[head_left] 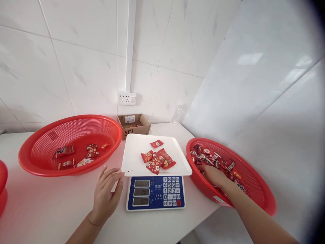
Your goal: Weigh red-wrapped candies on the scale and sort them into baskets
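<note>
My left hand [107, 190] is open beside the front left corner of a white weighing tray [134, 149], its fingertips close to the rim. On the tray lie several red wrapped snack packets [155, 164], bunched near the middle, with one small red packet [156, 143] apart behind them. The tray sits on a blue digital scale [156, 193] with a keypad and three small displays. My right hand [212, 174] reaches into the right red basket [203, 189], among many red wrapped sweets [215, 157]. Its fingers are hidden among the sweets.
A larger red basket [33, 149] at left holds several packets. Behind the scale, a small cardboard box [137, 131] stands against the tiled wall, below a power socket [127, 98]. Another red basket [2, 179] is cut off at the left edge. The white table [63, 203] ends at front right.
</note>
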Demonstrator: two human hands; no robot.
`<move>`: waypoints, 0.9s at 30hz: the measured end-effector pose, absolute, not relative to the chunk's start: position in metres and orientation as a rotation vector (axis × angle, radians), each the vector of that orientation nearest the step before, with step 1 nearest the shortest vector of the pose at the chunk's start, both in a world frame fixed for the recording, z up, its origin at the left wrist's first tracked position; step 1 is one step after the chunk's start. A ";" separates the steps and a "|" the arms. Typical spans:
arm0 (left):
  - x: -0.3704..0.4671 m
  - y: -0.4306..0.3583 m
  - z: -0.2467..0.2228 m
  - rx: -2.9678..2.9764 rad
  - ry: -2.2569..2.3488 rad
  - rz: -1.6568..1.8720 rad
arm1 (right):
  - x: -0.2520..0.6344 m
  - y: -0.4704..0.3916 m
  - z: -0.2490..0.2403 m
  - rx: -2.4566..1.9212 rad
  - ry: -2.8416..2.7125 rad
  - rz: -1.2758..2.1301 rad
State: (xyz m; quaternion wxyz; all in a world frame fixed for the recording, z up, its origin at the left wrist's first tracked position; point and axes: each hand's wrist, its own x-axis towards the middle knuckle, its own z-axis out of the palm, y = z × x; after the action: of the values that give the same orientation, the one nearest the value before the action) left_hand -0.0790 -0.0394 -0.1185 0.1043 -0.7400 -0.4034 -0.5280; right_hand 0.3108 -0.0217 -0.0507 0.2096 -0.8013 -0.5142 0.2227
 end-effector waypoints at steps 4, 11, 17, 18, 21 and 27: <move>-0.083 -0.037 -0.122 -2.189 -1.219 -1.539 | 0.305 -0.018 -0.028 -2.263 -1.516 0.320; -0.086 -0.034 -0.124 -2.193 -1.211 -1.534 | 0.235 -0.014 -0.029 -2.031 -1.815 0.424; -0.087 -0.032 -0.122 -2.201 -1.198 -1.539 | 0.219 -0.004 -0.052 -2.034 -1.746 0.481; -0.087 -0.032 -0.122 -2.205 -1.196 -1.536 | 0.219 -0.004 -0.054 -2.021 -1.720 0.501; -0.087 -0.032 -0.123 -2.217 -1.204 -1.526 | 0.222 -0.005 -0.056 -1.967 -1.653 0.560; -0.087 -0.033 -0.122 -2.218 -1.201 -1.542 | 0.230 -0.018 -0.045 -1.976 -1.642 0.557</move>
State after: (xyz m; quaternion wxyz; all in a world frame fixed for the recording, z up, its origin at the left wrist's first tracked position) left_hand -0.0871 -0.0334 -0.1224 0.0925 -0.7471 -0.4045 -0.5192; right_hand 0.2296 -0.0179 -0.0455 0.2535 -0.7269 -0.6043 0.2051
